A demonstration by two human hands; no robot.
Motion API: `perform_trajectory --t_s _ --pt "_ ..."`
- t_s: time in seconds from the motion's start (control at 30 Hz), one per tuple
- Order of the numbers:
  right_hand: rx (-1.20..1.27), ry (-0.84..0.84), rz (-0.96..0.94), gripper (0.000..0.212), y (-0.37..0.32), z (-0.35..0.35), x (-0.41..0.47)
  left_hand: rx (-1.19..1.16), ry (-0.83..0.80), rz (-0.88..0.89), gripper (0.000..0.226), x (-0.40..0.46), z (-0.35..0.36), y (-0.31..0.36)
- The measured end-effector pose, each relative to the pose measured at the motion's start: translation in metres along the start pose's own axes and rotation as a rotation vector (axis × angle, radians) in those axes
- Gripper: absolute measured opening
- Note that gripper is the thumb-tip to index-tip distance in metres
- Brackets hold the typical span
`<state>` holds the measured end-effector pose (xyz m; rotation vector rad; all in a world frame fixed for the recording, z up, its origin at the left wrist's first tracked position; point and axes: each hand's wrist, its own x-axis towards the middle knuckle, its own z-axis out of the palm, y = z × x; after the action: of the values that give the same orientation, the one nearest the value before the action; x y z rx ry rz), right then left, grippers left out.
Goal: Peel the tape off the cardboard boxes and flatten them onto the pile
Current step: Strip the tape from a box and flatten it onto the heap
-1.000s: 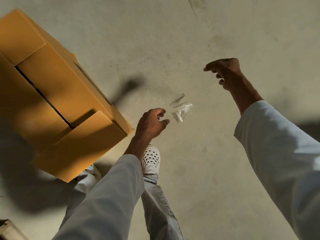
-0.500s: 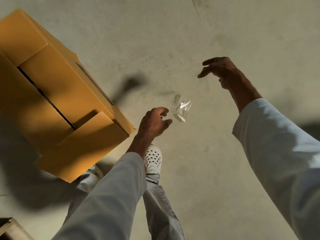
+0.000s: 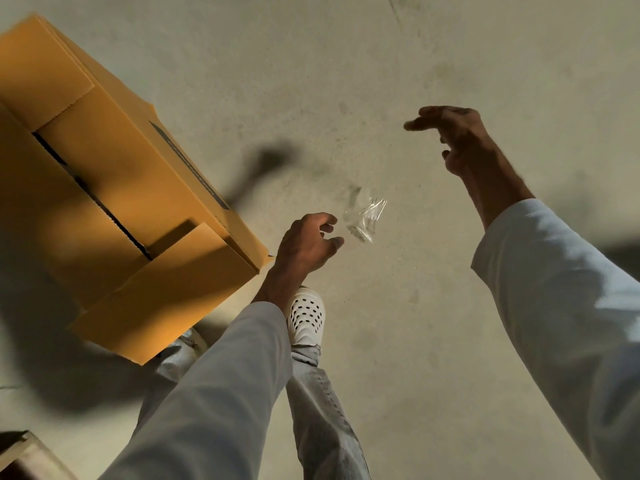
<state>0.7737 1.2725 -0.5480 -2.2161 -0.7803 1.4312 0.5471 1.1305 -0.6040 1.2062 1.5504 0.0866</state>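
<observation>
A crumpled clear tape scrap (image 3: 365, 218) lies just right of the left hand (image 3: 304, 247), whose loosely curled fingers grasp nothing; the right hand (image 3: 457, 140), farther right, hangs relaxed and empty; the cardboard box (image 3: 114, 188) sits at left on the concrete floor (image 3: 415, 341), flaps closed.

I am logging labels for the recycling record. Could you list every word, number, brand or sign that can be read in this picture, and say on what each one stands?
No text can be read here.
Cardboard box: a dark strip along its side seems to carry print, but it is too blurred to read.
White shoe: holes only, no visible brand.
Crumpled clear tape: no print.
</observation>
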Motion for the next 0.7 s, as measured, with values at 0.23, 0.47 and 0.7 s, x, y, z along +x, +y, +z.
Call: perform_trajectory --t_s 0.23,0.47,0.7 --pt "-0.23 0.27 -0.16 0.039 0.0 -0.009 0.02 -0.014 -0.014 -0.011 0.046 0.002 -0.005 0.0" --pt "-0.53 0.149 -0.212 0.033 -0.007 0.006 0.018 -0.039 -0.034 -0.037 0.043 0.0 -0.001 0.0" --pt "-0.573 -0.25 -0.186 0.055 -0.009 0.022 0.0 -0.066 0.025 0.018 0.04 0.006 -0.01 0.011"
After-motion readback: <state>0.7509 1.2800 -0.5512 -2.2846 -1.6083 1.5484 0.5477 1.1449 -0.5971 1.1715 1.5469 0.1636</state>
